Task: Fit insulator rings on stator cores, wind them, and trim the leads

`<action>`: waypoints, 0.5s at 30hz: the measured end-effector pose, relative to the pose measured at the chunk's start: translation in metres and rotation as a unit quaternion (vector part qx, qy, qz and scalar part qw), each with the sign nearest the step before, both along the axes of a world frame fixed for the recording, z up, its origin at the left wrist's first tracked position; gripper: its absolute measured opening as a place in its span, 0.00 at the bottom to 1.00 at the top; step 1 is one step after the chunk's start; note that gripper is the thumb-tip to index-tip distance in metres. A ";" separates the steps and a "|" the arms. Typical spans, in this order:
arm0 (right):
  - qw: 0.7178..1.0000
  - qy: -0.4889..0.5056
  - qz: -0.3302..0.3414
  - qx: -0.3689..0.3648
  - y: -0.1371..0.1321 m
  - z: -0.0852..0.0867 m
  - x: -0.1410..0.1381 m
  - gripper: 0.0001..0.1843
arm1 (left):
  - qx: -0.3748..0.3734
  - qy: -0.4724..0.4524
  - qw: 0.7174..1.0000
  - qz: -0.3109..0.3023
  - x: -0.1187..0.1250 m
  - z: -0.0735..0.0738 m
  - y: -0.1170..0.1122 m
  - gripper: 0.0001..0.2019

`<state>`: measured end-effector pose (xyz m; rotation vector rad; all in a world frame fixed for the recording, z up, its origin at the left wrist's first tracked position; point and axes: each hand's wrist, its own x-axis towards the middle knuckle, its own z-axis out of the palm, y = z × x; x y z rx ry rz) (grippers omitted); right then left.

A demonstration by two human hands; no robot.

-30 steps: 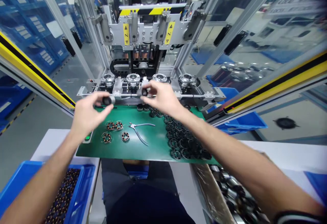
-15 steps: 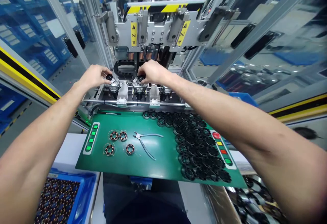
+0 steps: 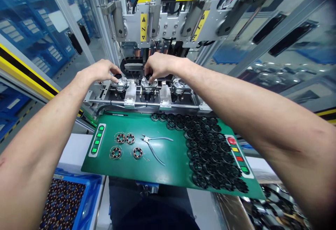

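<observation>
Both arms reach forward into a winding machine. My left hand (image 3: 101, 71) pinches a small black ring-shaped core (image 3: 118, 76) on top of the leftmost round metal fixture (image 3: 120, 84). My right hand (image 3: 159, 65) has its fingers closed on another black core (image 3: 148, 78) sitting on the second fixture (image 3: 148, 85). A third fixture (image 3: 180, 85) to the right stands bare. On the green mat (image 3: 168, 156) lie several copper-wound cores (image 3: 125, 145) at the left and a heap of unwound black cores (image 3: 210, 149) at the right.
Small cutting pliers (image 3: 154, 144) lie mid-mat. Button strips sit at the mat's left (image 3: 96, 140) and right (image 3: 238, 155) edges. A blue bin (image 3: 86, 202) of wound cores is at the lower left, and a tray (image 3: 273, 202) of parts at the lower right. The machine head (image 3: 170, 16) hangs above the fixtures.
A second ago both hands held black cores just above the mat's far edge. They moved forward onto the two left fixtures and now press the cores down there.
</observation>
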<state>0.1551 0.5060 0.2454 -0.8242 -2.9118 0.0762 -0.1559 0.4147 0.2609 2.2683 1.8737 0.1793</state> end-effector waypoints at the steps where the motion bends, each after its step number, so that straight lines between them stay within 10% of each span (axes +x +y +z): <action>1: 1.000 -0.005 0.009 0.005 0.002 0.001 -0.001 0.24 | 0.000 0.012 1.000 -0.007 -0.001 0.000 0.001 0.25; 6: 0.999 0.013 -0.015 -0.029 0.007 0.002 0.001 0.30 | 0.033 0.079 0.996 -0.038 0.011 -0.010 -0.026 0.30; 11: 0.998 0.055 0.015 -0.037 0.014 -0.006 0.008 0.31 | 0.080 0.049 0.995 -0.035 0.028 -0.051 -0.074 0.53; 15: 0.998 0.050 -0.003 -0.035 0.021 -0.011 0.003 0.28 | 0.105 -0.004 0.994 -0.021 0.034 -0.077 -0.084 0.50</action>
